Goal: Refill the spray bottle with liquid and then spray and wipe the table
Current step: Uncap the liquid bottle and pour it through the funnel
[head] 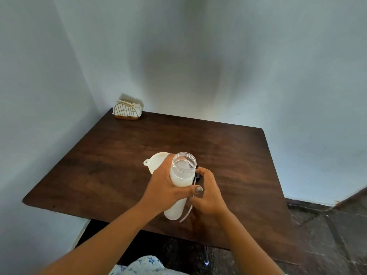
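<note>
My left hand (165, 187) grips a translucent white bottle (181, 175) around its middle, holding it above the dark wooden table (111, 155). The bottle's wide threaded mouth is uncovered and faces up and away from me. My right hand (208, 192) sits just right of the bottle, closed around the black spray head (197, 176), whose clear dip tube (187, 212) curves down beside the bottle's base. A white funnel (154, 162) lies on the table behind my left hand, partly hidden by it.
A gold wire napkin holder (126, 111) with white napkins stands in the table's far left corner against the pale walls. The table's right edge borders dark stone floor (327, 235). My patterned clothing (145, 264) shows at the bottom.
</note>
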